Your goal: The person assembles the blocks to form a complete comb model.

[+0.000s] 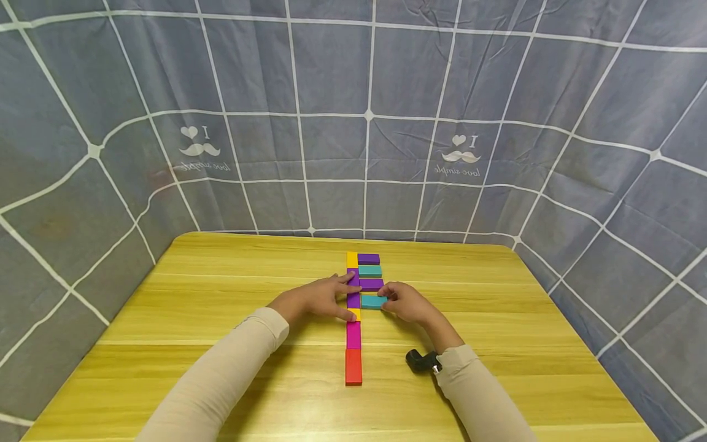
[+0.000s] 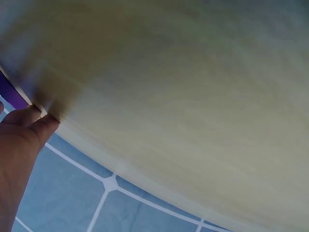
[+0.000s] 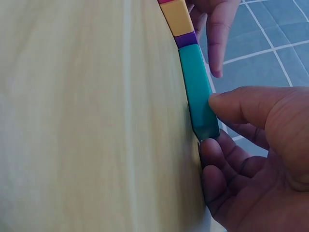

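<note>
A straight column of coloured blocks runs down the table: a yellow block [image 1: 352, 259] at the far end, purple ones, another yellow, a magenta block [image 1: 353, 335] and a red block [image 1: 353, 367] nearest. My left hand [image 1: 322, 297] rests on the column's left side, fingers spread over the purple blocks and thumb at the nearer yellow one. My right hand [image 1: 407, 302] pinches the outer end of a teal block [image 3: 197, 89], whose inner end meets the column. Beyond it, a purple block [image 1: 371, 285], a teal block [image 1: 369, 271] and a dark purple block [image 1: 368, 259] also stick out rightward.
The wooden table [image 1: 221, 276] has a grey curtain [image 1: 331, 147] with white lines behind it and at both sides. A black strapped device [image 1: 421, 361] sits at my right wrist.
</note>
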`<action>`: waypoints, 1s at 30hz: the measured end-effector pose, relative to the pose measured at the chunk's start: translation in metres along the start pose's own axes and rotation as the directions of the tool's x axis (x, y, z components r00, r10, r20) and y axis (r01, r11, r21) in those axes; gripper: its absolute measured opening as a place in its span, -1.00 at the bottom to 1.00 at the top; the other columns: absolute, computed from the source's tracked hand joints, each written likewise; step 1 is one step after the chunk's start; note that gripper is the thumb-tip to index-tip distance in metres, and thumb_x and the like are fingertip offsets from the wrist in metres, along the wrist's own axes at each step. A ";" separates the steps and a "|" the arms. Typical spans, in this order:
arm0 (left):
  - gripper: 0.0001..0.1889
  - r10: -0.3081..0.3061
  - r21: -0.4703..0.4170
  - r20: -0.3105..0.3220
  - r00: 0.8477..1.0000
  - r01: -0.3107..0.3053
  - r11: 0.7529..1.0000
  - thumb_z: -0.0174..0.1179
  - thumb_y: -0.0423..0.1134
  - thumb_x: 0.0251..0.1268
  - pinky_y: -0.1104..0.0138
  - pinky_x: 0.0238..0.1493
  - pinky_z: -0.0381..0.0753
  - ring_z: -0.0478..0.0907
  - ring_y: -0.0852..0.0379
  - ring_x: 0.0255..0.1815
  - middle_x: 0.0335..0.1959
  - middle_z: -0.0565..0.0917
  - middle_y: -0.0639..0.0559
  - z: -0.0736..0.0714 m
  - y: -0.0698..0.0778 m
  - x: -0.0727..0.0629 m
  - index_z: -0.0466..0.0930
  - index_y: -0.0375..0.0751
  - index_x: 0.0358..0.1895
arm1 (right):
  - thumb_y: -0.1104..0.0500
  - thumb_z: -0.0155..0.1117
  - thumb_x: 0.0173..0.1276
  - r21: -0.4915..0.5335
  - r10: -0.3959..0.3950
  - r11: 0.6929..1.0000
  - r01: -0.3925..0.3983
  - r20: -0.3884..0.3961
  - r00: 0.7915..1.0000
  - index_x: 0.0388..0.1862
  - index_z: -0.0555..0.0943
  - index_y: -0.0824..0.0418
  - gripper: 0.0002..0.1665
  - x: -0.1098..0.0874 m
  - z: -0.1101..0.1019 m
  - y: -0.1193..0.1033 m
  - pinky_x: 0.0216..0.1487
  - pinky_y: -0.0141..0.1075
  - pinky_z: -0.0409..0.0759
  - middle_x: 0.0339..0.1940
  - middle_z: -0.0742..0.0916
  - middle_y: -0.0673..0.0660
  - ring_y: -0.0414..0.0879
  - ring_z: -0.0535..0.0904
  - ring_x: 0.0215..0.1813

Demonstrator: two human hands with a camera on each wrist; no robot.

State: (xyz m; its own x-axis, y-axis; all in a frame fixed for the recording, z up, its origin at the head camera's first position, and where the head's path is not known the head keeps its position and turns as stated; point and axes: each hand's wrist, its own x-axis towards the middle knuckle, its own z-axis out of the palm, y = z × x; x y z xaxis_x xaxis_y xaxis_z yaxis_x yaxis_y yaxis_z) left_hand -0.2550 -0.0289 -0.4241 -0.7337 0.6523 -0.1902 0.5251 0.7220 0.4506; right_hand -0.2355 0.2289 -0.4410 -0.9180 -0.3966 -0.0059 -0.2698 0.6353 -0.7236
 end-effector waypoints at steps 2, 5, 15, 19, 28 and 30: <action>-0.17 0.001 -0.007 -0.002 1.000 -0.001 1.000 0.32 0.29 0.11 -0.10 0.48 0.04 -0.09 -0.25 0.58 0.62 0.00 0.05 0.000 -0.001 0.000 0.31 0.20 0.49 | 0.36 0.26 0.33 0.000 0.003 1.000 -0.003 -0.004 1.000 -0.04 0.63 0.31 -0.77 0.001 0.001 -0.001 0.05 -0.08 0.54 -0.11 0.68 0.12 0.00 0.53 -0.07; -0.17 -0.005 -0.005 0.011 1.000 0.005 1.000 0.33 0.27 0.10 -0.09 0.48 0.04 -0.10 -0.23 0.58 0.61 0.01 0.07 -0.001 -0.002 0.000 0.32 0.21 0.49 | 0.37 0.25 0.33 -0.001 0.008 1.000 -0.008 -0.015 1.000 -0.04 0.63 0.30 -0.77 0.002 0.003 -0.001 0.06 -0.04 0.54 -0.10 0.69 0.13 0.01 0.54 -0.06; -0.17 -0.007 0.001 0.020 1.000 0.007 1.000 0.33 0.28 0.10 -0.09 0.48 0.03 -0.10 -0.21 0.59 0.61 0.02 0.09 -0.003 -0.004 0.002 0.32 0.23 0.49 | 0.39 0.23 0.34 0.007 -0.026 1.000 0.026 -0.021 0.999 -0.04 0.63 0.32 -0.78 0.006 0.005 -0.001 0.08 0.00 0.54 -0.06 0.67 0.19 0.06 0.55 -0.04; -0.17 -0.006 0.003 0.017 1.000 0.006 1.000 0.34 0.28 0.09 -0.11 0.48 0.04 -0.09 -0.21 0.58 0.61 0.04 0.08 -0.003 -0.005 0.002 0.33 0.22 0.48 | 0.38 0.23 0.35 0.013 -0.022 1.000 0.022 -0.024 0.999 -0.01 0.62 0.32 -0.76 0.007 0.006 -0.001 0.07 -0.01 0.54 -0.04 0.66 0.19 0.05 0.54 -0.04; -0.15 -0.016 0.007 0.023 1.000 0.016 1.000 0.33 0.29 0.10 -0.09 0.48 0.05 -0.09 -0.22 0.58 0.61 0.02 0.10 -0.006 -0.005 0.003 0.30 0.24 0.50 | 0.35 0.25 0.35 0.013 0.003 1.000 -0.003 -0.041 0.999 0.00 0.61 0.31 -0.75 0.010 0.006 0.001 -0.01 -0.12 0.51 -0.15 0.64 0.14 -0.02 0.50 -0.11; -0.16 -0.013 0.014 0.023 1.000 0.013 1.000 0.33 0.28 0.10 -0.10 0.48 0.05 -0.08 -0.22 0.58 0.61 0.03 0.10 -0.006 -0.006 0.003 0.30 0.23 0.50 | 0.35 0.26 0.34 0.004 0.006 1.000 -0.006 -0.048 0.999 -0.02 0.62 0.31 -0.77 0.011 0.006 0.000 -0.02 -0.12 0.52 -0.17 0.65 0.13 -0.02 0.51 -0.13</action>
State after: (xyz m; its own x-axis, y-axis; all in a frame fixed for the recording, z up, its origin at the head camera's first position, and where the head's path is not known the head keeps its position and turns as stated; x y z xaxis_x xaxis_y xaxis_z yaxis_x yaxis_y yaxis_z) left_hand -0.2627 -0.0328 -0.4216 -0.7303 0.6480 -0.2161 0.5220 0.7334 0.4355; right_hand -0.2438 0.2205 -0.4451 -0.9325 -0.3604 0.0234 -0.2636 0.6348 -0.7263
